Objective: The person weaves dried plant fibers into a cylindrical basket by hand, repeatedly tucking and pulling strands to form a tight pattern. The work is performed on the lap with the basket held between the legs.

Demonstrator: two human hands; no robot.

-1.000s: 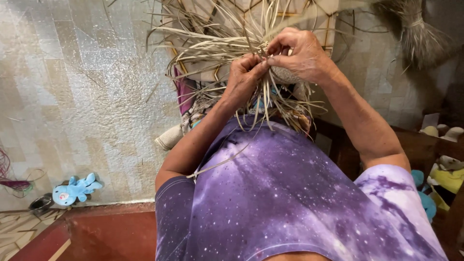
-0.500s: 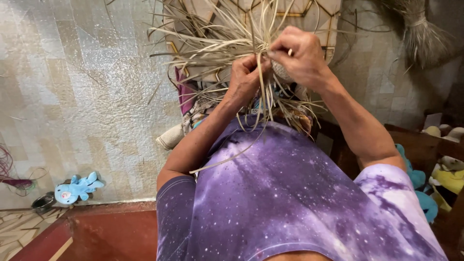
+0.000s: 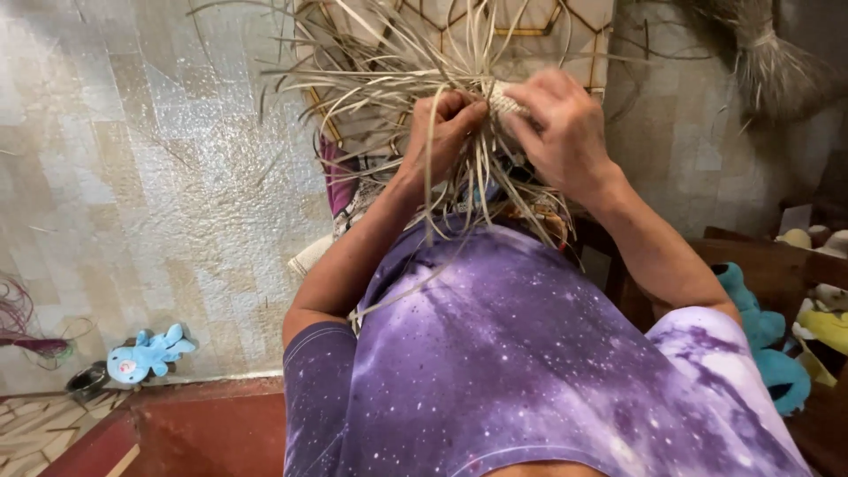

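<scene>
Two hands, left hand (image 3: 446,132) and right hand (image 3: 561,132), each grasping one woven straw bundle (image 3: 415,79) at upper centre; strands too many to count.

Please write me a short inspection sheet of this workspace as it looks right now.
Surface: pale tiled floor, red step at its edge.
Job's things: bundle of dry straw strips, woven end at the fingers.
Clutter: blue plush toy, teal plush toy, pink strands.
Hands: left hand and right hand both closed on the strips.
Cables: nothing seen.
Surroundings: straw broom, wooden furniture.
</scene>
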